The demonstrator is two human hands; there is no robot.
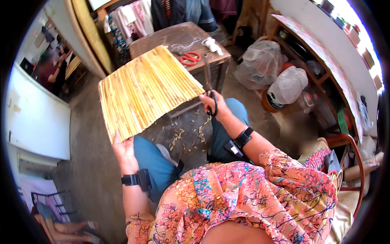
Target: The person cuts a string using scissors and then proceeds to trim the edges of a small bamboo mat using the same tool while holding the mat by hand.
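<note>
A yellow mat of thin straw-like strips (148, 87) is held up in front of me, its far edge over a brown wooden table (158, 38). At its near left corner my left hand (124, 151) grips the edge, with some fingers hidden by the mat. My right hand (219, 106) is closed round black-handled scissors (211, 99) whose blades point away from me. The right thumb lies against or very close to the mat's right corner; contact is hard to tell. On the table are red-handled scissors (190, 58), thin white string (185, 45) and a white bundle (212, 46).
Short cut pieces (176, 140) litter the floor between my knees. At right stand stuffed plastic bags (260, 65), a shelf unit (321, 73) and a chair (359, 175). Clothes (162, 16) hang behind the table. Another person (50, 71) sits far left; someone's legs (61, 227) show lower left.
</note>
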